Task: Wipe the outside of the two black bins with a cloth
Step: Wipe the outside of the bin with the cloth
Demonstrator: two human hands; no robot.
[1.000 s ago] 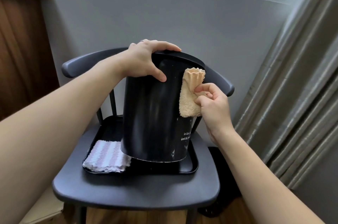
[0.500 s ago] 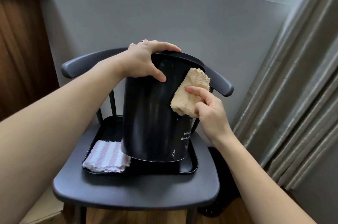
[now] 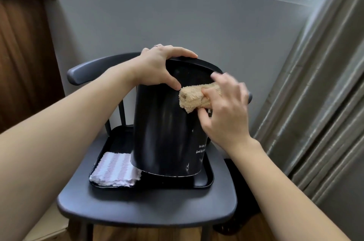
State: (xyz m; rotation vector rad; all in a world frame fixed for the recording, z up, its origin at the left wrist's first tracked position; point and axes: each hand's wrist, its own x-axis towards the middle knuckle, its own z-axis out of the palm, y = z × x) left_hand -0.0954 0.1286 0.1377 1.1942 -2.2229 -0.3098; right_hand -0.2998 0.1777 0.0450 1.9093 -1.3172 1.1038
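**Cloth pressed to the upper side of the bin**

The black bin stands in a black tray on a dark chair. The left hand grips its top rim, thumb on the side. The right hand pinches a bunched tan cloth against the bin's upper side. A striped cloth lies in the tray beside the bin

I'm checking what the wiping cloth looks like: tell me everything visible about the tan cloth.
The tan cloth is fluffy terry, bunched into a thick roll lying roughly level. The right hand grips it and presses it against the upper wall of the black bin, just below the rim, close to the left hand's thumb.
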